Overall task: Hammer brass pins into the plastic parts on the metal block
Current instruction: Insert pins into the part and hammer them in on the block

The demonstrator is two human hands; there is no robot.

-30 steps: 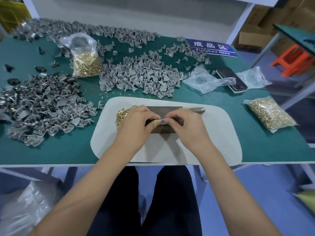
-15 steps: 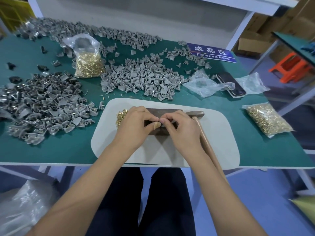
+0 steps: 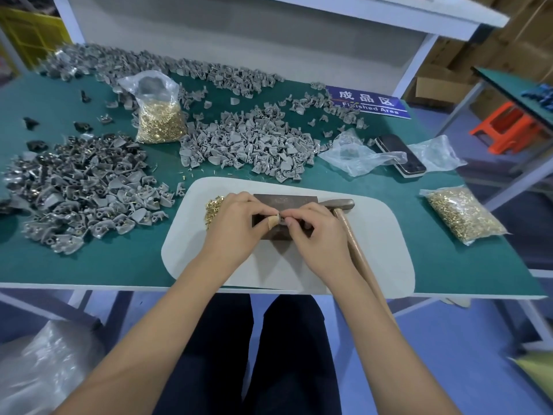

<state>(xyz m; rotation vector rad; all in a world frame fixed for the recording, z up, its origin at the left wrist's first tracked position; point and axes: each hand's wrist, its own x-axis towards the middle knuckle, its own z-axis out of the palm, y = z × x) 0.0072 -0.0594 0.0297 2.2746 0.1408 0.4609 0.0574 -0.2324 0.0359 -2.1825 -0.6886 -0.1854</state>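
Over the metal block [image 3: 284,202], which sits on a pale mat [image 3: 380,253] at the near edge of my green table [image 3: 89,265], my two hands meet fingertip to fingertip. My left hand [image 3: 236,226] and right hand [image 3: 317,235] both curl inward, pinching a small grey plastic part [image 3: 281,220] between them at the block's centre; whether a pin is in the pinch I cannot tell. My forearms angle in from either side, wrists resting low over the mat. Loose brass pins [image 3: 212,208] lie heaped just left of the block. A hammer [image 3: 344,205] lies touching the block's right end, its wooden handle running back beside my right wrist. Beyond the block spread piles of grey parts [image 3: 248,142], with bags of pins [image 3: 160,118] to the left and right.
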